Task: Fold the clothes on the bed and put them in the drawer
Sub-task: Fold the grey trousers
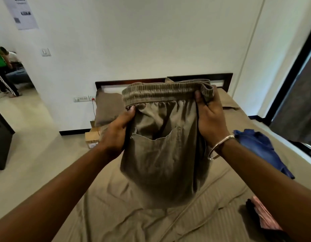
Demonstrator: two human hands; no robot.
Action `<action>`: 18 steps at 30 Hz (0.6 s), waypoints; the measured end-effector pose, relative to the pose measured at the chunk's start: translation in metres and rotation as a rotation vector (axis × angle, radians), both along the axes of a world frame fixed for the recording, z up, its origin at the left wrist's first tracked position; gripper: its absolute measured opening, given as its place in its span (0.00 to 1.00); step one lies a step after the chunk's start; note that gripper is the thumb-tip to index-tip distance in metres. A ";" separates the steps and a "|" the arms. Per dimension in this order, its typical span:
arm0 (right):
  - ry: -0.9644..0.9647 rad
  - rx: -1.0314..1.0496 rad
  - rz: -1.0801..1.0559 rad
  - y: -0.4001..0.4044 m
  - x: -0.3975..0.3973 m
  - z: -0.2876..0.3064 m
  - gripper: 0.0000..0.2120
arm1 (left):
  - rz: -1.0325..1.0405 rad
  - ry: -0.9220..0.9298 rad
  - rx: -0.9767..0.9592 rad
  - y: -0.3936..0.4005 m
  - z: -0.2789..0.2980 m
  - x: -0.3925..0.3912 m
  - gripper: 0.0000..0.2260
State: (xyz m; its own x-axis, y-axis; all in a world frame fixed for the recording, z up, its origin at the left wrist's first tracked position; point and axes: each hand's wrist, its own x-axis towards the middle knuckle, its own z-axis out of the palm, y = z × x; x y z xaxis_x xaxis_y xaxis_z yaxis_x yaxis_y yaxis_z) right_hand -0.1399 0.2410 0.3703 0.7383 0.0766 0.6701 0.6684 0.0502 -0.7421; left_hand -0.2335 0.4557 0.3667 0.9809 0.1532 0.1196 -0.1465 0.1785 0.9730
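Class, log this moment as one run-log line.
stage: folding | left hand: grips khaki trousers | right hand: grips waistband | trousers: held above bed

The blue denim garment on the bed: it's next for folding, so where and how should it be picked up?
The blue denim garment lies crumpled right of the right hand, with no waistband or hem clearly showing. Probably pinch its raised upper edge from above, lift, then find the corners.

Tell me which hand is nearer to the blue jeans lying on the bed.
Right. The right hand grips the waistband of the khaki trousers just left of the blue jeans. The left hand holds the trousers' opposite side, farther from them.
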 end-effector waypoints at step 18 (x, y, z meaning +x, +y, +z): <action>0.599 -0.187 0.464 -0.039 -0.013 -0.077 0.46 | 0.211 -0.130 0.081 -0.035 0.027 -0.003 0.11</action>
State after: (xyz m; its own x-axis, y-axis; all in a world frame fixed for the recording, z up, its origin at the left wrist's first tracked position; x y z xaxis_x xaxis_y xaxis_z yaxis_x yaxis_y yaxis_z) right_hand -0.1532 0.2021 0.2928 0.8351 0.5384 0.1127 0.0920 0.0653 -0.9936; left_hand -0.2368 0.4209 0.3939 0.9038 0.3377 0.2627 -0.2970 0.0533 0.9534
